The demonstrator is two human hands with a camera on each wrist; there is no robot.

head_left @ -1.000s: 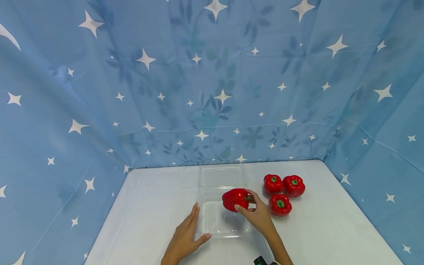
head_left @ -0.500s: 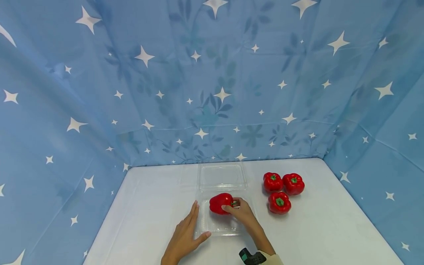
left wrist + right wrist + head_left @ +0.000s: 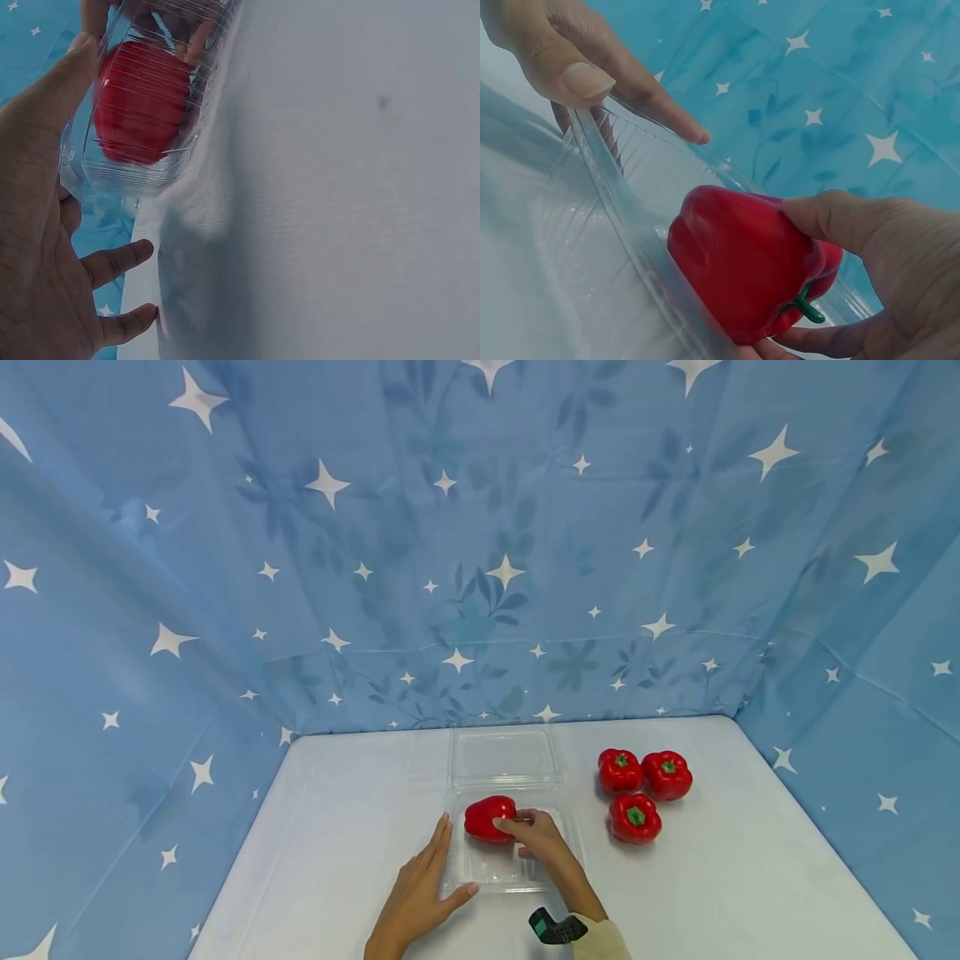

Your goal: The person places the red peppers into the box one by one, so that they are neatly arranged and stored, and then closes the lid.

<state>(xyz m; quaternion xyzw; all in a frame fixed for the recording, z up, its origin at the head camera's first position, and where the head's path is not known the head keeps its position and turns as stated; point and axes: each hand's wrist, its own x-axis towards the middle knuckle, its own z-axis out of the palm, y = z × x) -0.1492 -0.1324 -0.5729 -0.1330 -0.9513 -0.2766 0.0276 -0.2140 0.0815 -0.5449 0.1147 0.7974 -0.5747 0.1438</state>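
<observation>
A red bell pepper (image 3: 486, 820) lies on its side within the base of a clear plastic clamshell box (image 3: 510, 883), its green stem (image 3: 808, 307) toward my right hand (image 3: 542, 839). Thumb and fingers of that hand grip the pepper near its stem end. My left hand (image 3: 420, 887) rests against the box's left side with straight, spread fingers, the thumb along the near edge. Through the ribbed clear wall, the left wrist view shows the pepper (image 3: 142, 103) inside. Whether the pepper touches the box floor I cannot tell.
The box's lid (image 3: 502, 757) lies folded back behind its base. Three more red bell peppers stand grouped at the right; the nearest is a pepper (image 3: 634, 818) with its stem up. A white-covered table (image 3: 712, 885) meets a blue star-patterned curtain (image 3: 420, 610) behind.
My right hand has carried the bell pepper left and down, from above the box's right part into the left part of its base. The left hand has stayed in place.
</observation>
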